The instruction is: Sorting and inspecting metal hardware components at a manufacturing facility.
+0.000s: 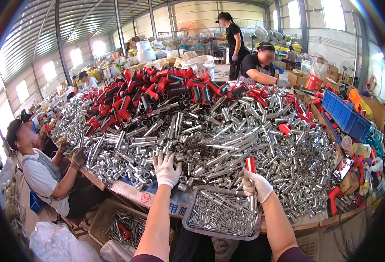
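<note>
My left hand, in a white glove, lies fingers spread on the heap of shiny metal tubes at the table's near edge; whether it grips a tube I cannot tell. My right hand, also gloved, is closed around an upright metal tube with a red grip on top, held over the right rim of a grey tray. The tray holds several small metal pins and sits just in front of me.
Red and black handle grips are heaped at the back of the pile. A seated person works at the left, another at the far side. A blue crate and a phone lie right. A basket stands below.
</note>
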Demonstrator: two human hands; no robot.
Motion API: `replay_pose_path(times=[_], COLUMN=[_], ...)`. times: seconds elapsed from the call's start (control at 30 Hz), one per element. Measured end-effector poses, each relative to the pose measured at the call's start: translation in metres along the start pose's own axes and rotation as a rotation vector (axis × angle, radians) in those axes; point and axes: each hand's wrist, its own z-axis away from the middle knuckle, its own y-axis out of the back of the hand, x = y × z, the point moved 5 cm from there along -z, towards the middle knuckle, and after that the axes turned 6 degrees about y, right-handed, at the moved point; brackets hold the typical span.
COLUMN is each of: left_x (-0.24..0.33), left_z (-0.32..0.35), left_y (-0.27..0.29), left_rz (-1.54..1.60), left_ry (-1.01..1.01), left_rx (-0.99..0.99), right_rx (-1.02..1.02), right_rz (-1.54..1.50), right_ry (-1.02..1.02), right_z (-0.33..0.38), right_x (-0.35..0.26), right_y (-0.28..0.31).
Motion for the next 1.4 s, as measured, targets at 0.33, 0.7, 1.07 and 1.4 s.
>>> replay_pose_path(times=[0.33, 0.7, 1.07, 1.4], left_x=[0.000, -0.006, 0.005, 0.015], left_z=[-0.003, 0.006, -0.004, -0.002], left_y=[-0.001, 0.004, 0.008, -0.011], left_rz=[0.005, -0.004, 0.004, -0.054], left_ry=[0.001, 0.018, 0.063, -0.033], left_rx=[-0.012, -0.013, -0.109, -0.073], right_rx=[0.009, -0.007, 0.077, 0.052], right_rz=[0.016, 0.012, 0.029, -0.001], right_ry=[0.000, -0.001, 0.004, 0.002], right_z=[0.000, 0.003, -0.007, 0.006], right_x=[-0.003, 0.003, -0.004, -0.001], right_y=[-0.003, -0.005, -0.012, 0.009])
